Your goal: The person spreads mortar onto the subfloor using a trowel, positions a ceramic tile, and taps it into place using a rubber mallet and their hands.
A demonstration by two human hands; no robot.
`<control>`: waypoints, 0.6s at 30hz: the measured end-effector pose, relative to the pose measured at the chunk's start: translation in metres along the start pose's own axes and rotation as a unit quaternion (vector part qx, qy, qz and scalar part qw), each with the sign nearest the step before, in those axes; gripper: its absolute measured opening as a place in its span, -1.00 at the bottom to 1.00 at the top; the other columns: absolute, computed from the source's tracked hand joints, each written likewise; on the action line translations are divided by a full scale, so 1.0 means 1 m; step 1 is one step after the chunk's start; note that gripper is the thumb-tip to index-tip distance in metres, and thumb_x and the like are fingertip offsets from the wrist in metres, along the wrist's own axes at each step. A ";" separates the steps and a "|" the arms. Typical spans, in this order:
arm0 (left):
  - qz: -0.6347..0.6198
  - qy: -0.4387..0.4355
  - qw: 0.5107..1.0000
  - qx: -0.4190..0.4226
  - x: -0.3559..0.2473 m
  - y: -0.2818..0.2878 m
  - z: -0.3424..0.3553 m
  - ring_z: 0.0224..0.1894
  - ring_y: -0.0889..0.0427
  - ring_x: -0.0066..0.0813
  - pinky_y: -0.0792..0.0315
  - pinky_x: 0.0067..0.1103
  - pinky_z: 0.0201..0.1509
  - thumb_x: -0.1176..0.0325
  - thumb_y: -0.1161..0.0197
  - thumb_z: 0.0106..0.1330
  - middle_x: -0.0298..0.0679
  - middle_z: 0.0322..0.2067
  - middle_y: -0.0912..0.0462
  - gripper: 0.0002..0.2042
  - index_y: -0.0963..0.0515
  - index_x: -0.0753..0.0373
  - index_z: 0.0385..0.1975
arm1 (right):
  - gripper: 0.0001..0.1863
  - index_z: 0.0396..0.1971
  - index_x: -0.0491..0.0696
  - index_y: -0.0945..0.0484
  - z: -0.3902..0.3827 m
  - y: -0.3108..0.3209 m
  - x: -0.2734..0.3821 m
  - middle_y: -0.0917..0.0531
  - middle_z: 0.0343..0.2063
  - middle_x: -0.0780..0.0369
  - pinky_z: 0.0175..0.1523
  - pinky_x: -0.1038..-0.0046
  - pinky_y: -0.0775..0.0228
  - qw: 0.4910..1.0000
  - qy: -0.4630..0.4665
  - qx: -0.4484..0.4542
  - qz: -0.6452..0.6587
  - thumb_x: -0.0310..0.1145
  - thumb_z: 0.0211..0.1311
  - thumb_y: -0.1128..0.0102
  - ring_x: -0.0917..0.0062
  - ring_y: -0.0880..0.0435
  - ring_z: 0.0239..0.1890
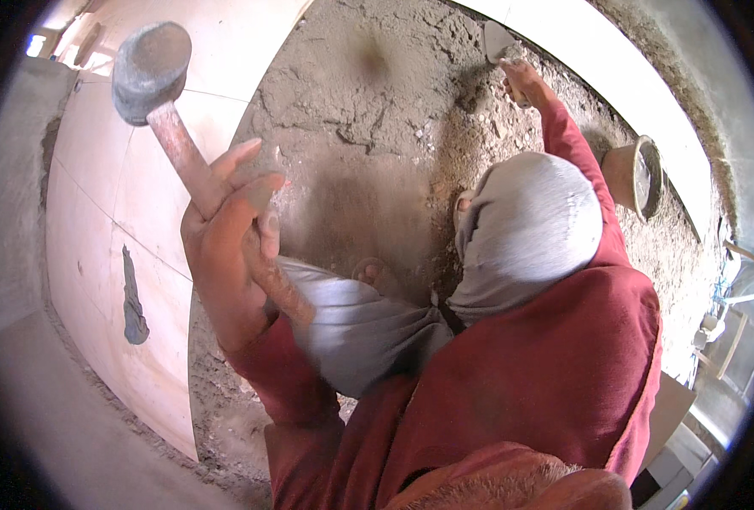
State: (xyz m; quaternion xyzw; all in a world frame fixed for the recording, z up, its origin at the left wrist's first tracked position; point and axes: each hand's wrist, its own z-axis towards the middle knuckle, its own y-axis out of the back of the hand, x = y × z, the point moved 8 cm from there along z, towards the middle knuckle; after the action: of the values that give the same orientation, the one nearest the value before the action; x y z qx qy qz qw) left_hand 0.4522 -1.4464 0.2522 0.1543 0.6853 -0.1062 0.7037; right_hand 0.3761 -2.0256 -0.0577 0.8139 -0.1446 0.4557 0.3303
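Observation:
My left hand grips the wooden handle of a mallet, whose grey head is raised at the upper left above the pale tiles. At the top right, my right hand holds the handle of a pointing trowel, its blade lying by the edge of a white tile along the rough grey mortar bed. A tan bucket stands to the right of my bent knee in grey trousers.
Pale floor tiles line the left, with a grey mortar smear on one, beside a grey wall. More white tiles border the upper right. Pipe pieces and loose boards sit at the far right.

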 end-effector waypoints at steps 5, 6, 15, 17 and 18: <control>0.118 -0.103 0.982 0.107 -0.011 -0.028 0.002 -0.58 -0.45 -0.71 -0.25 -0.78 -0.55 0.22 -0.13 0.35 -0.05 -0.08 -0.68 -0.66 -0.68 0.42 -0.24 | -0.51 0.12 -0.10 -0.48 -0.085 0.008 -0.026 -0.51 -0.53 0.29 -0.58 0.49 -0.33 0.982 0.091 -0.009 -0.167 0.02 0.49 -0.06 0.63 -0.43 -0.65; 0.198 -0.207 0.951 0.120 -0.025 -0.028 -0.004 -0.57 -0.48 -0.66 -0.29 -0.76 -0.52 0.15 -0.12 0.36 -0.04 -0.09 -0.69 -0.62 -0.67 0.41 -0.24 | -0.47 0.21 -0.10 -0.43 -0.128 -0.017 0.018 -0.53 -0.52 0.26 -0.58 0.48 -0.33 0.981 0.084 -0.030 -0.172 0.00 0.49 -0.07 0.62 -0.44 -0.64; 0.094 0.085 0.986 0.104 0.044 -0.009 -0.002 -0.56 -0.39 -0.75 -0.38 -0.74 -0.46 0.25 -0.05 0.42 -0.12 -0.22 -0.63 -0.66 -0.59 0.30 0.03 | -0.50 -0.05 -0.19 -0.45 -0.254 0.094 -0.217 -0.62 -0.31 -0.01 -0.23 0.21 -0.45 0.954 0.008 -0.195 -0.229 0.00 0.38 -0.15 0.22 -0.62 -0.29; 0.181 -0.002 0.974 0.139 0.026 -0.016 0.000 -0.54 -0.38 -0.79 -0.39 -0.74 -0.45 0.24 -0.07 0.41 -0.18 -0.21 -0.63 -0.65 -0.58 0.30 0.06 | -0.50 -0.11 -0.21 -0.46 -0.280 0.098 -0.257 -0.64 -0.27 -0.07 -0.15 0.14 -0.47 0.953 -0.004 -0.215 -0.214 0.00 0.36 -0.17 0.14 -0.66 -0.21; 0.237 -0.119 0.948 0.178 0.017 -0.023 0.000 -0.53 -0.37 -0.82 -0.36 -0.78 -0.46 0.26 -0.08 0.42 -0.18 -0.20 -0.64 -0.65 -0.58 0.32 0.06 | -0.50 -0.14 -0.22 -0.46 -0.289 0.096 -0.258 -0.65 -0.24 -0.10 -0.11 0.11 -0.49 0.955 -0.008 -0.217 -0.201 0.00 0.34 -0.18 0.09 -0.68 -0.17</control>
State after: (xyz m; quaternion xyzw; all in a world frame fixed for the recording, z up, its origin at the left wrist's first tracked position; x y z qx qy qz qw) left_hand 0.4447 -1.4668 0.2338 0.4212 0.5101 -0.0748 0.7462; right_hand -0.0029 -1.9199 -0.1289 0.7383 -0.0761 0.3310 0.5827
